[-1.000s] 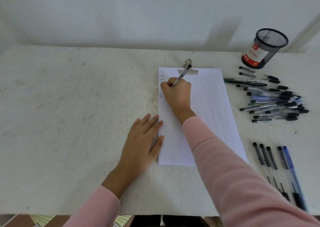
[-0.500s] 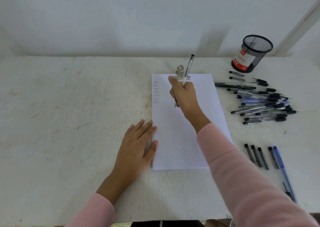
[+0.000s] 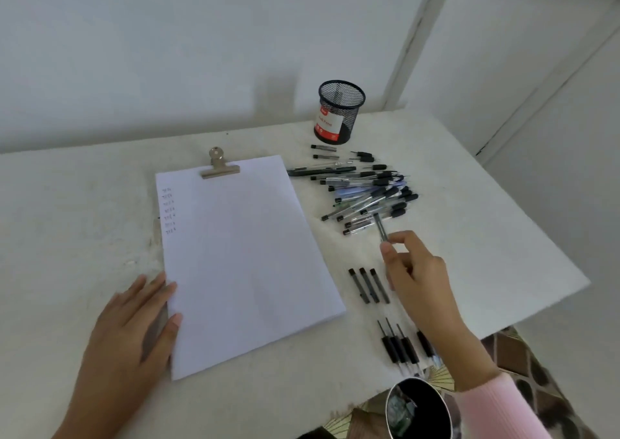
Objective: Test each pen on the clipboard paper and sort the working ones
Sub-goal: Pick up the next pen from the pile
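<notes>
Swinging the tested pen [image 3: 380, 227] off the clipboard paper [image 3: 245, 254] and out to the right, pinching it in the right hand [image 3: 419, 277] between the loose pile [image 3: 369, 193] and the sorted row [image 3: 369, 286]. Pressing the left hand [image 3: 134, 321], fingers flat, on the sheet's left edge. Probably best: laying it parallel at the row's right end, avoiding the pile. Minding the table's [image 3: 486, 237] right edge; finding open room just inside it.
</notes>
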